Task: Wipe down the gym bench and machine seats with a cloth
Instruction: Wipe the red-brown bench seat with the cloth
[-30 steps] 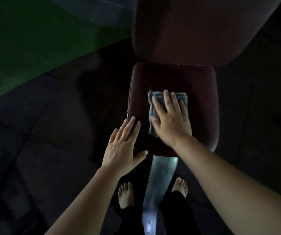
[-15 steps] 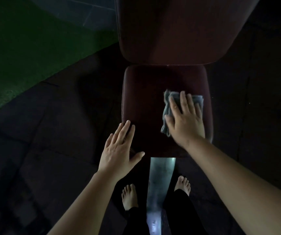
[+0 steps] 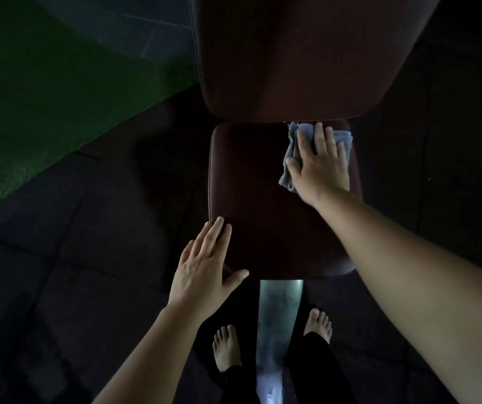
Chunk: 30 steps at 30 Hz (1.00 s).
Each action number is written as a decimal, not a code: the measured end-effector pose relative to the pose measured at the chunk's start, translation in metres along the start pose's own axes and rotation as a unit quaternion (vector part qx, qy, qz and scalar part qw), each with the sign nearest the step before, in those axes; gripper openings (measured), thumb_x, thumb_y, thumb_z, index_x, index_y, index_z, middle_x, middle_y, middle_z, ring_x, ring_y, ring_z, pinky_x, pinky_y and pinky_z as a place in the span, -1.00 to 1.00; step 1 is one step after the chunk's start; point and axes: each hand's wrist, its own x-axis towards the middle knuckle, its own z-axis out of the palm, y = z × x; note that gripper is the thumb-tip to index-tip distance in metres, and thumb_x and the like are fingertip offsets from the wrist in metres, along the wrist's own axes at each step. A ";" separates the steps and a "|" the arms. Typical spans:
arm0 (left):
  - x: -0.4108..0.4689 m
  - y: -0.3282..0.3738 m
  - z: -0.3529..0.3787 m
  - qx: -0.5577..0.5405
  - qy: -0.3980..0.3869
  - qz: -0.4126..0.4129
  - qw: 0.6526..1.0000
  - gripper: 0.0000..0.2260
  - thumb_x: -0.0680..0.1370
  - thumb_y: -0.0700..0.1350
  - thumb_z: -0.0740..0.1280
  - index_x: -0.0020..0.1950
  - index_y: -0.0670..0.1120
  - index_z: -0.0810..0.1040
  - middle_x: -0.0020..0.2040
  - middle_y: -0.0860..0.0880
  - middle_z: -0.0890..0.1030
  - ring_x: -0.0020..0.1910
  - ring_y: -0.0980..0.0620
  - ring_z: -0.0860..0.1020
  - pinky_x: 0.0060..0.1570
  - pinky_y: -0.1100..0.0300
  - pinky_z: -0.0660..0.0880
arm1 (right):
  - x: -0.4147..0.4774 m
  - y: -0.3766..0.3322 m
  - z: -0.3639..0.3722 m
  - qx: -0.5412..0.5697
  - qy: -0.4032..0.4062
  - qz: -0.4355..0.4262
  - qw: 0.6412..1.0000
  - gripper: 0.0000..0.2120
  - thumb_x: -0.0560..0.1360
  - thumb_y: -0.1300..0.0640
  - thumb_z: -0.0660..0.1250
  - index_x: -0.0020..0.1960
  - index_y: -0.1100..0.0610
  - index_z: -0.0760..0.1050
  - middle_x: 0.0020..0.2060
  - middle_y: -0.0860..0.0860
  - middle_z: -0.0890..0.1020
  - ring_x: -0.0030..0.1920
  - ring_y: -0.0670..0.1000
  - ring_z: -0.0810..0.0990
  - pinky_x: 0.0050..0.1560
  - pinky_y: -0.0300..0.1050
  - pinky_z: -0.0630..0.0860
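Note:
A dark maroon bench seat pad (image 3: 266, 193) lies below me, with the larger back pad (image 3: 298, 53) beyond it. My right hand (image 3: 321, 167) presses flat, fingers straight, on a folded grey cloth (image 3: 292, 153) at the seat's far right corner, close to the gap under the back pad. My left hand (image 3: 204, 263) rests flat with spread fingers on the seat's near left corner.
A grey metal frame beam (image 3: 277, 330) runs from under the seat toward me, between my bare feet (image 3: 228, 348). Dark rubber floor tiles (image 3: 73, 228) surround the bench. Green turf (image 3: 30, 97) covers the floor at the far left.
My right hand has slid the cloth from the seat's middle to the right and then away to the far right corner. My left hand stays on the near left corner.

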 end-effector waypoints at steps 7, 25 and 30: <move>0.000 0.001 -0.001 -0.002 -0.004 0.002 1.000 -0.15 0.58 0.44 0.09 0.70 0.08 -0.21 0.67 0.17 -0.30 0.66 0.14 -0.26 0.65 0.04 -0.03 | -0.048 0.014 0.007 -0.026 -0.036 -0.210 0.977 -0.32 0.62 -0.32 -0.04 0.68 -0.09 0.01 0.68 0.06 -0.02 0.67 0.13 -0.06 0.64 0.17 -0.05; 0.000 0.004 -0.002 -0.006 -0.009 -0.006 1.000 -0.15 0.57 0.42 0.09 0.71 0.06 -0.17 0.68 0.16 -0.28 0.66 0.14 -0.26 0.63 0.07 -0.03 | 0.037 -0.066 -0.001 -0.044 -0.021 -0.190 0.981 -0.32 0.64 -0.31 -0.03 0.69 -0.09 -0.03 0.67 0.03 0.09 0.65 0.13 0.03 0.64 0.13 -0.10; -0.001 0.004 -0.001 -0.013 -0.011 -0.012 1.000 -0.16 0.58 0.41 0.09 0.70 0.08 -0.21 0.66 0.19 -0.34 0.64 0.16 -0.32 0.65 0.06 -0.06 | 0.020 -0.103 0.006 -0.032 -0.012 -0.124 0.992 -0.34 0.65 -0.27 -0.04 0.69 -0.06 -0.02 0.67 0.11 0.02 0.66 0.18 -0.05 0.63 0.18 -0.08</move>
